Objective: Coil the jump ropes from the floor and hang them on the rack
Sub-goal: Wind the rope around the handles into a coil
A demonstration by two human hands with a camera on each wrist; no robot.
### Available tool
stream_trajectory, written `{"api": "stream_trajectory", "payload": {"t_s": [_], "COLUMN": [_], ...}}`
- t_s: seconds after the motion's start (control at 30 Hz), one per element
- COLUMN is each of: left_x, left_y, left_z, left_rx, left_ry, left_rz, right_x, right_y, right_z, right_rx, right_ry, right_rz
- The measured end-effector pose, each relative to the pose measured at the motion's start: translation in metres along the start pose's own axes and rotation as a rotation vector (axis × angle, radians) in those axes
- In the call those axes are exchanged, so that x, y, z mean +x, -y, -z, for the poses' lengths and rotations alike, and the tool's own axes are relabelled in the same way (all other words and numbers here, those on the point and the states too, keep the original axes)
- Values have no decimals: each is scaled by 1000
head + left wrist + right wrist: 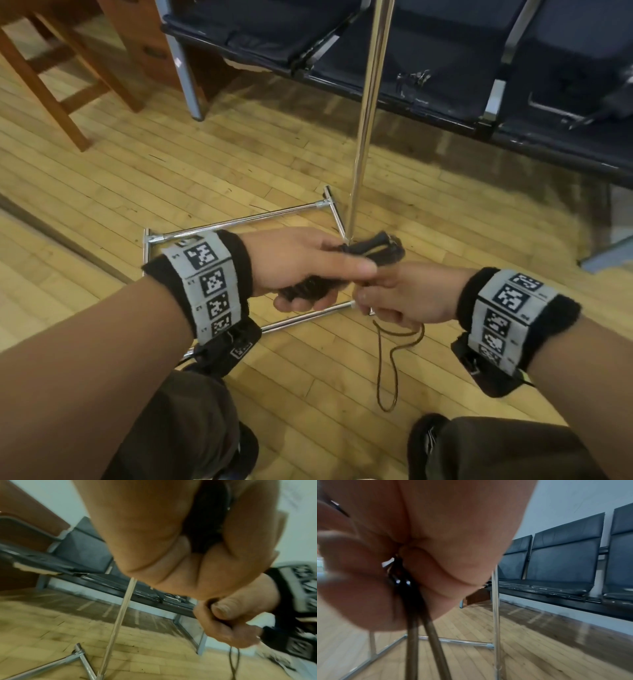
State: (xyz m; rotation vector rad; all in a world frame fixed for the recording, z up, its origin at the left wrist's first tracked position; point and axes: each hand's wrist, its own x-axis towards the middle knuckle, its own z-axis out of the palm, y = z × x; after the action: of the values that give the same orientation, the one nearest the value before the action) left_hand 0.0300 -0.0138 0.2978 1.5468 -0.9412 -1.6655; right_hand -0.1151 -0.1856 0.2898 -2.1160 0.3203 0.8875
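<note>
My left hand (pixel 308 270) grips the black handles (pixel 373 251) and coiled bundle of a dark jump rope (pixel 387 370). Close beside it, my right hand (pixel 394 298) pinches the rope's two strands, and a loose loop hangs from that hand to the wooden floor. In the right wrist view both strands (pixel 419 635) run down out of the curled fingers. In the left wrist view the fingers (pixel 223 574) curl round something dark. The chrome rack (pixel 366 113) stands just behind my hands, its pole rising from a rectangular base (pixel 239 219).
A row of dark padded seats (pixel 428 51) on a metal frame stands behind the rack. A wooden stool (pixel 61 85) and a wooden cabinet are at the far left. My knees (pixel 191 428) are at the bottom of the head view.
</note>
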Motion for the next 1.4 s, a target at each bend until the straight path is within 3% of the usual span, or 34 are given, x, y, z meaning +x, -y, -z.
{"api": "stream_trajectory", "payload": {"t_s": [0.07,0.17,0.27,0.4,0.53,0.6,0.73,0.87,1.0,1.1,1.23,1.4], "left_x": [6,21,31,29,21,16,3,-2,-1,11,28,23], "left_y": [-4,2,11,18,23,22,18,7,-5,-4,12,21], "left_z": [-16,-39,-43,-14,16,28,36,21,-1,-27,-46,-12], "left_rx": [260,623,766,567,197,15,-191,-143,275,638,884,717], "left_ry": [48,70,-46,-311,-624,-706,-486,-319,-149,-14,-43,-296], "left_rz": [120,291,410,390,230,132,-39,-91,44,215,453,550], "right_x": [2,7,8,3,0,1,7,12,14,22,27,13], "right_y": [-2,8,30,49,54,51,37,20,8,8,25,50], "right_z": [6,12,15,14,7,0,-13,-18,-14,-4,8,14], "right_rx": [-184,-414,-556,-619,-348,-195,93,43,-59,-348,-540,-614], "right_ry": [2,-114,-246,-410,-472,-462,-350,-314,-193,-136,-261,-403], "right_rz": [-21,-18,33,87,145,176,190,169,92,29,31,113]}}
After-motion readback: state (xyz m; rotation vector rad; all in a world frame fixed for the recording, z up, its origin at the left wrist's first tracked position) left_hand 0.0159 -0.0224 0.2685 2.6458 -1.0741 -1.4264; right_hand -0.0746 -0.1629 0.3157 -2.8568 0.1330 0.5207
